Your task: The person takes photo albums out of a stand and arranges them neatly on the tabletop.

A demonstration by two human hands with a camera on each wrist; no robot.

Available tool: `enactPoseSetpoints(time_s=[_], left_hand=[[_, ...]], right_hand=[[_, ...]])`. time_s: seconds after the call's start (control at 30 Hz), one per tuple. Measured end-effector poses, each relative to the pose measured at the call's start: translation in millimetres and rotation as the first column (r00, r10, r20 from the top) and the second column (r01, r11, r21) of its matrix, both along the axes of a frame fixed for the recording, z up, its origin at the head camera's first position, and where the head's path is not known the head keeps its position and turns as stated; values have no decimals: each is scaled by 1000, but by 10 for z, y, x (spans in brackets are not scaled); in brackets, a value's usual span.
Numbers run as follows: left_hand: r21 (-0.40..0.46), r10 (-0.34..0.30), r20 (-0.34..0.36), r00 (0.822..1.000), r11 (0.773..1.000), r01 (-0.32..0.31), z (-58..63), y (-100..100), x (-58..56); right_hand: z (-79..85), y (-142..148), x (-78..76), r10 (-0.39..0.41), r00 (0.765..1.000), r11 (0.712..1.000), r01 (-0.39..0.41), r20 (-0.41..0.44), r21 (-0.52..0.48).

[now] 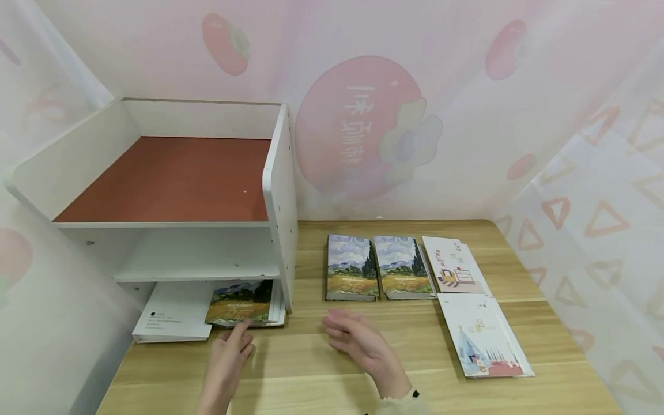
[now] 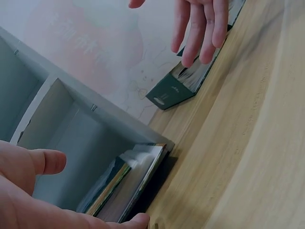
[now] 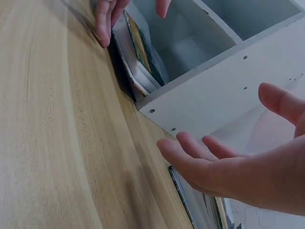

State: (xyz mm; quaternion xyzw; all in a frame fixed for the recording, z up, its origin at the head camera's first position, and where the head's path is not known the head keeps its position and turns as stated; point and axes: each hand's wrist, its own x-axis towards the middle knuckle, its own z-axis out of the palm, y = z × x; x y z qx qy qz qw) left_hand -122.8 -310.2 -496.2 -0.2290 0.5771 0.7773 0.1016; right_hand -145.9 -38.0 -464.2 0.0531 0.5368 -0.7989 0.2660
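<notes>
My left hand (image 1: 228,357) is at the front of the shelf's bottom compartment, fingers extended, its fingertips at the front edge of a landscape-painted album (image 1: 241,302). That album lies slanted on top of another album, partly inside the compartment. Seen from the left wrist, the thumb stands well apart from the fingers. My right hand (image 1: 363,349) hovers over the table with its fingers spread loosely, holding nothing. In front of it lie two stacks of painted albums, a left stack (image 1: 351,268) and a right stack (image 1: 403,268), side by side.
A white shelf unit (image 1: 280,202) with a red-brown top board stands at the left of the wooden table (image 1: 301,369). Beside the painted album in its bottom compartment lies a white album (image 1: 176,314). Illustrated white albums lie at right, one behind (image 1: 453,265), one nearer (image 1: 482,337).
</notes>
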Motion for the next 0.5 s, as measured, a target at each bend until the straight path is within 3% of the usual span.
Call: enactPoseSetpoints(time_s=[0.5], left_hand=[[43, 40, 15, 999, 998, -40, -40, -297, -78]], right_hand=[[-126, -229, -121, 25, 996, 992, -14, 83, -125]])
